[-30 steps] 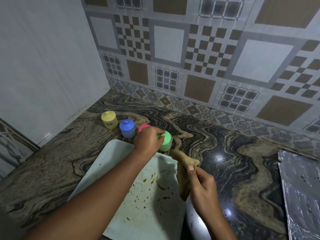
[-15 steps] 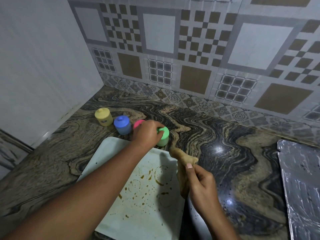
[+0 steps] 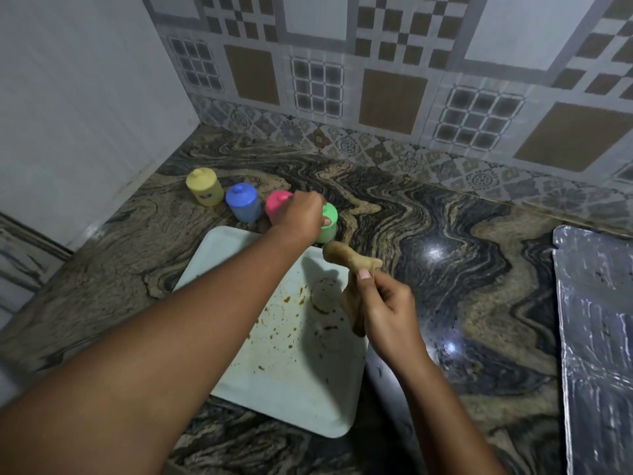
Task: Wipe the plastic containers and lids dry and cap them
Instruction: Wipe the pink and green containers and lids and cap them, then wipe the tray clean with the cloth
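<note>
Reaching forward with the left hand [image 3: 303, 216], curling the fingers round the green container [image 3: 328, 233], one fingertip showing on its front; holding it upright on the marbled countertop [image 3: 445, 269], just past the far edge of the white tray [image 3: 219, 255]; covering most of its top, so cannot tell how the lid sits. Pinching a crumpled tan cloth [image 3: 349, 264] in the right hand [image 3: 387, 310], thumb pressed on top, the other fingers folded in; keeping it raised over the tray's right side, near the green container but apart from it, with the loose end dangling below the fist. Lined up to the left of the green one, close together: pink container [image 3: 275, 202], partly behind the left hand; then blue container [image 3: 241, 202]; then yellow container [image 3: 205, 186]; these last two capped with knobbed lids, all upright on the countertop near the corner of the walls. Spattered across the tray: brown stains and faint ring marks. Off to the right, flat on the countertop: crinkled foil sheet [image 3: 599, 337], cut by the frame edge. Behind it all: patterned wall tiles [image 3: 394, 101].
</note>
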